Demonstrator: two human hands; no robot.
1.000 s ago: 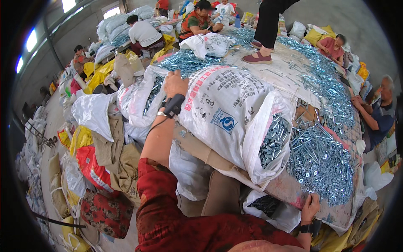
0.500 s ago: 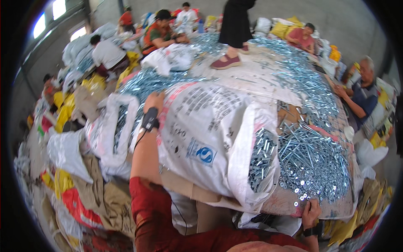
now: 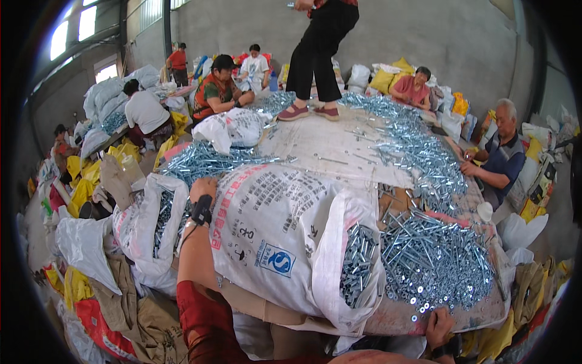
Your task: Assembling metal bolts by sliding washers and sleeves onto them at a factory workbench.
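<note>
A big white woven sack (image 3: 273, 218) lies on its side before me, printed, its mouth turned right. Zinc-coloured bolts (image 3: 359, 258) fill the mouth. At the sack's left end my left hand (image 3: 203, 189) is closed, with its fingers curled on the fabric and a black band on the wrist. Beside that hand lies a heap of long bolts (image 3: 203, 159). At the table's front edge, my right hand (image 3: 441, 326) has bent fingers just below scattered washers (image 3: 418, 303); whatever it pinches is hidden. Above the washers spreads a pile of bolts, nuts and washers (image 3: 433, 249).
A person in black trousers (image 3: 316, 54) stands on the cardboard-covered table (image 3: 303, 136). Another person (image 3: 500, 151) works at the right edge, others at the far side and left. An open bolt sack (image 3: 136, 227) stands left; empty sacks (image 3: 91, 242) lie around.
My view has tilted up, so the scene sits lower and slightly left. The standing person's feet have shifted. Both my hands keep nearly the same places on the sack and at the table edge.
</note>
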